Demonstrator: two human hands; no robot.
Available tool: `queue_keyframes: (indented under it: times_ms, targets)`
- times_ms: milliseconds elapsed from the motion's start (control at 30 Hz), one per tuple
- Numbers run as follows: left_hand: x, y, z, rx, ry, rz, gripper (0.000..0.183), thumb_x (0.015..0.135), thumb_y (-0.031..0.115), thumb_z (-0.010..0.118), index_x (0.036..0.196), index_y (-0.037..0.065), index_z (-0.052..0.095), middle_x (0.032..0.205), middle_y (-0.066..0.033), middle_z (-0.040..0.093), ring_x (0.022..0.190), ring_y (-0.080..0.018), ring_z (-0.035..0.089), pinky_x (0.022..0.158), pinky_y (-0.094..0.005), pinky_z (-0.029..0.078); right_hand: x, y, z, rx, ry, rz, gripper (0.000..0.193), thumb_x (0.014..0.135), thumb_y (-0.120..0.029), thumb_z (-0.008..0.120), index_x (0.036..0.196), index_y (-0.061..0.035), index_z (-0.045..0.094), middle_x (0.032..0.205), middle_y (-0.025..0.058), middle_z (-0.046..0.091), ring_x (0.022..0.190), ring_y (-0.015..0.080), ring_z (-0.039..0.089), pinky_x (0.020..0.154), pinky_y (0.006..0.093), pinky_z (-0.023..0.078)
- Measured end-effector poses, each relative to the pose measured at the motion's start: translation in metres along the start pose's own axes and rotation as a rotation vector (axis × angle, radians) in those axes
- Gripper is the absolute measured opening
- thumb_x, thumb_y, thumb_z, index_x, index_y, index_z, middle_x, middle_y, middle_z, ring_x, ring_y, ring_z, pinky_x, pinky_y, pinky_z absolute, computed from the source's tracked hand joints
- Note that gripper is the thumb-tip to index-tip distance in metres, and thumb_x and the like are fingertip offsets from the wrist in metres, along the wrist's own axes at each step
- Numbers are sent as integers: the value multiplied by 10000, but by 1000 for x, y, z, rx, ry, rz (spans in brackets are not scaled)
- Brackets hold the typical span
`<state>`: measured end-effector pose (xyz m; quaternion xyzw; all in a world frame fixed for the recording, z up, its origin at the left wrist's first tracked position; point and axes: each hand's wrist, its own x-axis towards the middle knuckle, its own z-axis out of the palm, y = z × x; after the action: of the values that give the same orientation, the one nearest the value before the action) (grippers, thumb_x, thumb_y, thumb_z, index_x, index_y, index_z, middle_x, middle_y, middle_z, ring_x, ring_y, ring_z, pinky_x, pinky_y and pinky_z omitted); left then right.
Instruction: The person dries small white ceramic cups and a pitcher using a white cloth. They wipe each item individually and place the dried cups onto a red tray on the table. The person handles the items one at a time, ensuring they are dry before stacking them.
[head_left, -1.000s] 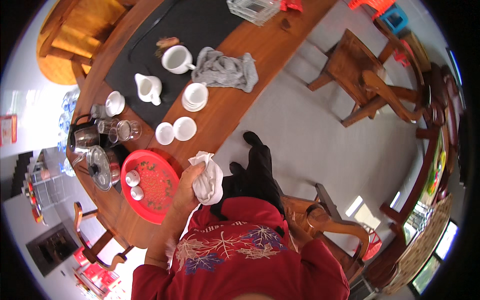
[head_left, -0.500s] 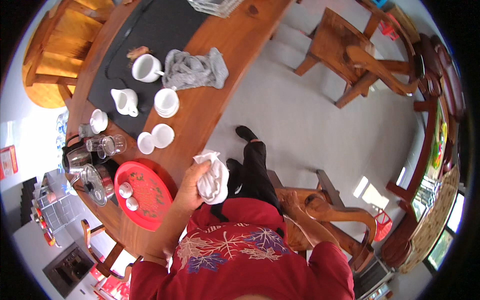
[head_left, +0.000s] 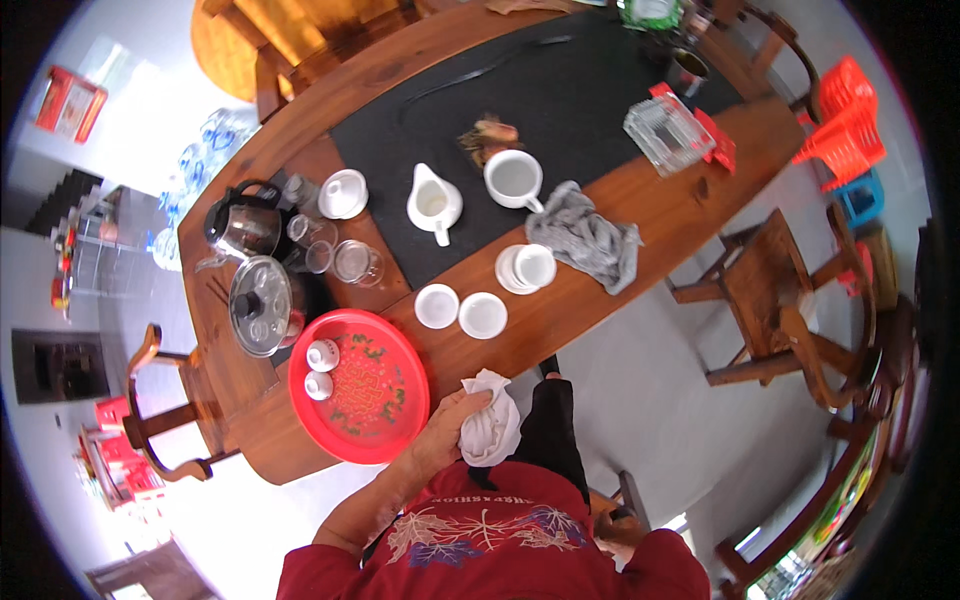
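My left hand (head_left: 452,428) is closed on a crumpled white cloth (head_left: 490,425), just off the near edge of the wooden table (head_left: 290,440). Left of that hand lies a round red tray (head_left: 410,440) bearing two small white cups (head_left: 322,355). Two more white cups (head_left: 482,315) stand beyond the cloth, beside a short stack of white cups (head_left: 533,266). Low at my right side, my right hand (head_left: 622,532) is by the wooden chair's arm (head_left: 630,497); its fingers are too unclear to tell whether they grip it.
On the table are a white pitcher (head_left: 435,205), a white handled cup (head_left: 513,178), a grey cloth (head_left: 590,237), a white lidded bowl (head_left: 343,193), glass cups (head_left: 357,262), a kettle (head_left: 245,225) and a glass-lidded pot (head_left: 262,305). A clear plastic box (head_left: 668,133) lies farther right. A wooden chair (head_left: 765,300) stands right.
The view has swung right, showing more of the table. My left hand still holds the white cloth, now nearer the table edge. My right hand appears lower, by the chair.
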<state>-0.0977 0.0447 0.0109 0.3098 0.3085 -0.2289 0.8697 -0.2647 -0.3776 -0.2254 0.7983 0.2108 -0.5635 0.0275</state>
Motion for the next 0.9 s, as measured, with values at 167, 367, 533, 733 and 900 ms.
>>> queue_keyframes:
  times_ms: [167, 367, 533, 733, 900]
  targets:
    - [-9, 13, -12, -18, 73, -1, 259, 857, 236, 573, 966, 3, 597, 878, -91, 650, 755, -189, 640, 703, -303, 522, -4, 11, -27, -53, 0, -25, 566, 738, -364, 562, 1267, -175, 491, 1098, 118, 592, 803, 276, 578, 703, 487, 397]
    - [3, 21, -7, -41, 43, -3, 259, 868, 215, 565, 1027, 12, 583, 883, -81, 647, 779, -164, 636, 717, -289, 515, -11, 30, -55, -86, -14, -62, 576, 729, -359, 570, 1267, -172, 491, 1076, 116, 604, 765, 271, 587, 682, 482, 397]
    - [28, 24, 18, -37, 26, 3, 305, 837, 185, 592, 1087, 11, 573, 927, -76, 643, 797, -158, 634, 741, -285, 511, -21, 55, -81, -117, -17, -124, 584, 721, -355, 576, 1268, -170, 490, 1058, 114, 615, 733, 267, 593, 664, 478, 397]
    - [57, 21, 42, -91, -19, 37, 473, 769, 240, 640, 1157, 7, 501, 916, -105, 623, 797, -205, 637, 717, -335, 533, -44, 109, -127, -242, 26, -242, 593, 712, -350, 583, 1269, -167, 489, 1036, 113, 627, 695, 263, 602, 643, 473, 397]
    - [67, 4, 53, -123, 14, 72, 562, 724, 244, 700, 1200, 77, 454, 937, -135, 617, 801, -273, 644, 687, -396, 562, -52, 143, -146, -356, 89, -308, 602, 704, -346, 589, 1269, -164, 488, 1018, 111, 637, 664, 259, 609, 625, 469, 397]
